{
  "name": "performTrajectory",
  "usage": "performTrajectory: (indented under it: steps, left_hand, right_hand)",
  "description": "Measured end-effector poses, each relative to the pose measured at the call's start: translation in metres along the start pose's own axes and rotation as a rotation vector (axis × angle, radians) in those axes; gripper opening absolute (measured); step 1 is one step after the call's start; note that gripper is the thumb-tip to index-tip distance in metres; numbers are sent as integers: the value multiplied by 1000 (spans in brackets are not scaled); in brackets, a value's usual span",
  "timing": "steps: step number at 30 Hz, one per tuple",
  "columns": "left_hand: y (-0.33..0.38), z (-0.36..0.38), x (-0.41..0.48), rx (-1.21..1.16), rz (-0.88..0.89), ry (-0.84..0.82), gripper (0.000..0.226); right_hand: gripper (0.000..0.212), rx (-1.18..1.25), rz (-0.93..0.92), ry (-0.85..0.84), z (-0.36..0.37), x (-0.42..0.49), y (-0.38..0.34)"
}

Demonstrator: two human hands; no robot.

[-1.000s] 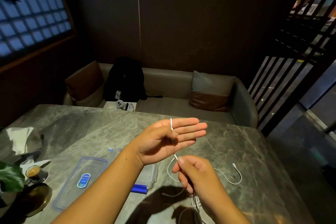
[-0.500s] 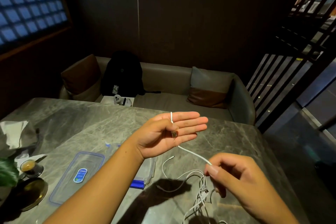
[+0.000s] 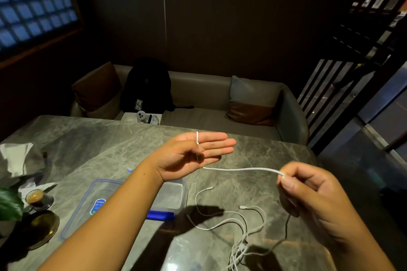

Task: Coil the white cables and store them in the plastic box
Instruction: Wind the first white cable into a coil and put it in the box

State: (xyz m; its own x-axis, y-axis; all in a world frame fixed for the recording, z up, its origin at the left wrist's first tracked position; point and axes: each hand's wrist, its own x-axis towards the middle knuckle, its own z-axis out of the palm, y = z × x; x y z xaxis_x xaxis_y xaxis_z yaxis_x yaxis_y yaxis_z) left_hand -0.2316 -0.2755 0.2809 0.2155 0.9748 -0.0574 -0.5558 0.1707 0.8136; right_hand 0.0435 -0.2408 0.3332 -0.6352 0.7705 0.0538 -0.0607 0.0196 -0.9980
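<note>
Head view, left hand: the left hand [image 3: 193, 156] is raised over the table [image 3: 110, 138], palm open to the camera. Its four fingers are straight and together, and the thumb is folded in, pinning one end of the white cable [image 3: 242, 169] to the palm. A short loop shows over the index finger.
Head view, right hand: the right hand [image 3: 308, 191] is near and to the right. Thumb and forefinger are clamped on the cable and the other fingers are curled in.
Cable: it runs nearly straight from under the left palm to the right-hand pinch, hanging clear of the table.
Change: a second ago the right hand pinched just below the left palm. It has since slid out to the right and drawn off a length, while the left hand has held its pose.
Meaning: probably slack measured out for the next wrap round the left fingers. Coiling is at an early stage, with little wound on so far.
Loose cables: the loose cables [image 3: 231, 222] lie tangled on the near table, between the forearms.
Plastic box: the plastic box [image 3: 169, 196] sits open under the left wrist and looks empty. Its lid [image 3: 88, 202] lies just to its left.
Far left edge: an espresso cup [image 3: 35, 197].
</note>
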Motion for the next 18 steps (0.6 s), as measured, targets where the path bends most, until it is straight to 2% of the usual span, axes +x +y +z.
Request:
performTrajectory:
  steps: [3,7,8,15,18]
  left_hand:
    - [-7,3,1,56,-47,-27,59]
    - [-23,14,1,78,-98,-83,61]
    - [-26,18,1,91,-114,-105,60]
    - [-40,44,0,130,-147,-214,56]
    - [-41,52,-2,144,-131,-268,52]
  right_hand:
    - [51,-15,-33,-17,1,6,-8]
    - [14,-71,-102,-14,4,18,-24]
    - [11,-89,-120,-15,4,22,-28]
    - [13,-126,-204,-30,11,55,-41]
    - [11,-162,-230,-92,14,68,-41]
